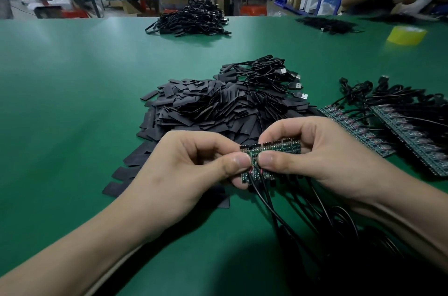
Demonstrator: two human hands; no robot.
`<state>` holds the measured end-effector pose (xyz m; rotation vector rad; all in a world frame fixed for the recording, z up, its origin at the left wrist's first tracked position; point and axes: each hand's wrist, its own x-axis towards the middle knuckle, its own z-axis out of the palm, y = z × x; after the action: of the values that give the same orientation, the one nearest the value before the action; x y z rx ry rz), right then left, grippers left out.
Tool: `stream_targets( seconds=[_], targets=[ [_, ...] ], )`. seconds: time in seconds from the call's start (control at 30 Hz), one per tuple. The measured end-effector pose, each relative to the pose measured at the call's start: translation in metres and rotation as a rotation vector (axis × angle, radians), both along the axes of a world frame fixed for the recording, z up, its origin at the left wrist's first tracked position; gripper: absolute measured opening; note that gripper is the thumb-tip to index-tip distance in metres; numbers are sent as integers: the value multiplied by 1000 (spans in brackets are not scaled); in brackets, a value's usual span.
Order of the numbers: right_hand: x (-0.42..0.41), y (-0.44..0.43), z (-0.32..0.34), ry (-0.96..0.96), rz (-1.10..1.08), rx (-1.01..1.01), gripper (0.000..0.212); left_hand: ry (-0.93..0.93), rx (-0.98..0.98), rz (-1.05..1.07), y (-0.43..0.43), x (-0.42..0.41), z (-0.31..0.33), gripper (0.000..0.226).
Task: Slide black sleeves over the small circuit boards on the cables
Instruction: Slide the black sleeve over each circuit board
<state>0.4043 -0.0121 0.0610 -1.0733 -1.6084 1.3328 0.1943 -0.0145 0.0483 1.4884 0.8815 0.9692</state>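
Note:
Both my hands hold one strip of small green circuit boards point(278, 146) just above the green table. My left hand point(191, 164) pinches its left end between thumb and fingers. My right hand point(312, 150) pinches the part beside it, thumb on top. Black cables point(286, 211) hang from the boards toward me and to the right. Behind my hands lies a big heap of flat black sleeves point(206, 109).
Two more strips of boards with cables point(397, 131) lie at the right. A bundle of cables with USB plugs point(269, 72) sits behind the sleeve heap, another pile point(191, 19) at the table's far edge. A yellow tape roll point(406, 35) stands far right. People work beyond.

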Motion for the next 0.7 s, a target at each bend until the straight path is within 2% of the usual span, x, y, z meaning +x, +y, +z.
stream_targets(
  seconds=[0.23,0.47,0.6,0.7],
  targets=[
    [-1,2,-5,116,33,-133,18,-35,-45,-13,1,0,1,12],
    [-4,2,-8,172,42,-178,26,-65,-60,-27,0,0,2,12],
    [-4,2,-10,203,42,-205,20,-77,-76,-34,1,0,2,16],
    [-3,3,-10,212,49,-213,23,-81,-90,-46,1,-1,1,14]
  ],
)
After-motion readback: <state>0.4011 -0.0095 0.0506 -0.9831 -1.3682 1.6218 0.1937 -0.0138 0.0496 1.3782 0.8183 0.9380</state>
